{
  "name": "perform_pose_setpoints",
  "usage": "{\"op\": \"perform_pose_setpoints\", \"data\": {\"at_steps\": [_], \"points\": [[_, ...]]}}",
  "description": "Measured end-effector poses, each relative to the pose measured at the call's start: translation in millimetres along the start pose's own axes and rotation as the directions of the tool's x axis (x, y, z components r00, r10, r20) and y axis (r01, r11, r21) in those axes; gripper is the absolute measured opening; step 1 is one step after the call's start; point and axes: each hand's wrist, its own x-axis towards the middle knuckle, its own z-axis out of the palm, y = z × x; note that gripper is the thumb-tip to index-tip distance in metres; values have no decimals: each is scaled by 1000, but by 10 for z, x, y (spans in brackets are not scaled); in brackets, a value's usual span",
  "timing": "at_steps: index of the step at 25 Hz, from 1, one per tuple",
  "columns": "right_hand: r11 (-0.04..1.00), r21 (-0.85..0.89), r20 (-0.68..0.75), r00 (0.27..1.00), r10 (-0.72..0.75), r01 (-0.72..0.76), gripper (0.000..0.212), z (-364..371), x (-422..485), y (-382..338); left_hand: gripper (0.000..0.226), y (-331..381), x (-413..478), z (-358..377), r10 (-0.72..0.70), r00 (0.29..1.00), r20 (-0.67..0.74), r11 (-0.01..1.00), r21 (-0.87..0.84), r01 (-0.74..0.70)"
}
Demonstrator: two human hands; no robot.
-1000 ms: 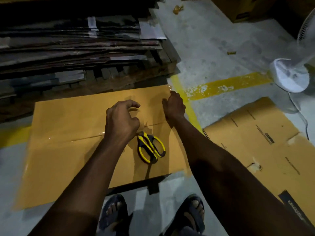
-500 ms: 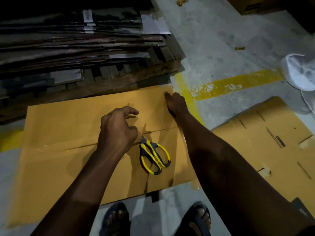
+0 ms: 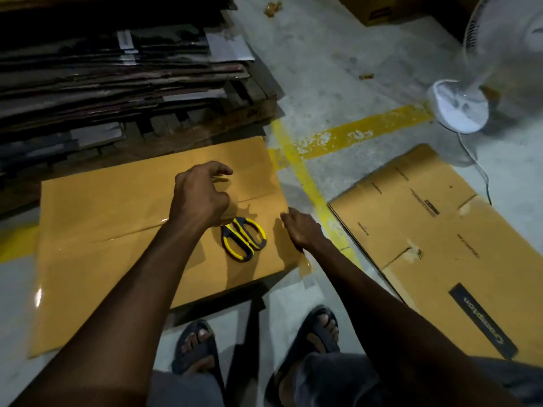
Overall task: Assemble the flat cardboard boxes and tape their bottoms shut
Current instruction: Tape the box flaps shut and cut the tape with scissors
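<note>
While the box lies lengthwise left-right, left hand fingers curl empty, right hand fingers unclear.

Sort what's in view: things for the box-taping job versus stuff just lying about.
Job:
taped box in front
scissors
flat box on the right
stack of flat cardboard

Lying about:
fan
floor scraps
</note>
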Motion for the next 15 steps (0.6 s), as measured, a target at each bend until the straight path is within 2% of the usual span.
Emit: {"op": "perform_pose_setpoints", "data": {"at_steps": [1, 3, 5, 7, 9, 11, 12, 15], "points": [[999, -44, 60, 998, 34, -32, 67, -23, -76, 107, 53, 17, -34, -13, 4, 1000, 9, 1000, -2, -4], [999, -33, 98, 995, -3, 6, 72, -51, -214, 221, 53, 31, -82, -52, 8, 1000, 18, 1000, 7, -8], [992, 89, 73, 993, -92, 85, 68, -102, -352, 178, 53, 45, -91, -89, 36, 999, 11, 999, 28, -36], [979, 184, 124, 986, -112, 88, 57, -143, -464, 119, 51, 69, -75, -120, 78, 997, -9, 996, 43, -77], [983, 176, 191, 978, -82, 48, 52, -162, -552, 181, 50, 90, -70, -131, 103, 995, -16, 993, 63, -102], [992, 104, 221, 970, -99, 78, 62, -156, -648, 363, 51, 95, -36, -105, 120, 993, -8, 990, 78, -120], [992, 75, 214, 970, -115, 101, 64, -143, -701, 451, 51, 86, -17, -84, 121, 993, 2, 990, 79, -121], [986, 64, 77, 984, -160, 155, 62, -69, -758, 662, 50, 65, 26, -25, 114, 993, 22, 991, 74, -115]]}}
